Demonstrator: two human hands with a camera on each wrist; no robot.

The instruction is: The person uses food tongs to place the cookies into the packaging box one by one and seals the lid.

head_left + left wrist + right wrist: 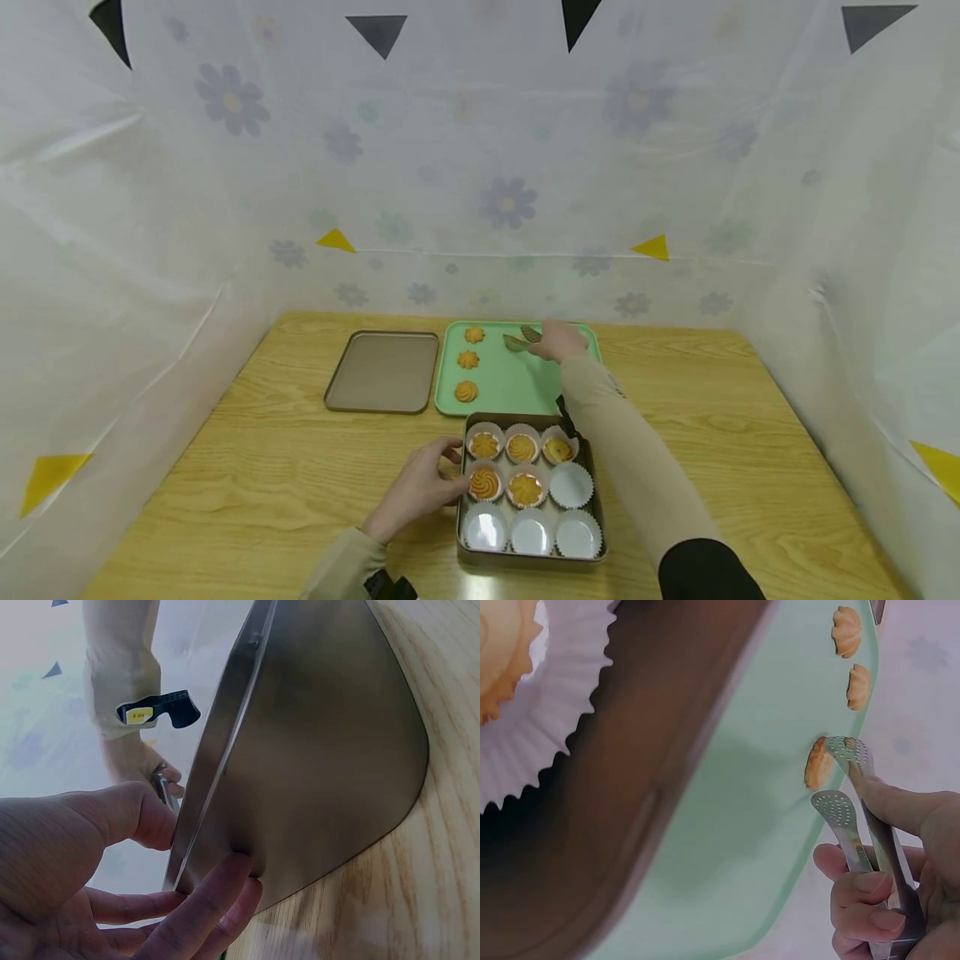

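My right hand (562, 341) grips metal tongs (855, 802) with perforated, spoon-like ends, above the green tray (525, 387). In the right wrist view the tong ends stand apart, and one overlaps a piped butter cookie (815, 766); whether they touch is unclear. My left hand (422, 487) holds the left wall of a deep brown baking tin (322, 750), thumb at the rim and fingers against the outside. Inside it, white paper cups (570, 486) stand in three rows. Several hold a cookie (526, 489); the front row and the middle row's right cup show only white paper.
A shallow brown tray (384, 371) lies left of the green tray. Three cookies (468, 359) line the green tray's left side. The baking tin stands close in front of the green tray on the wooden table (300, 492). White plastic sheeting (450, 167) encloses the table's back and sides.
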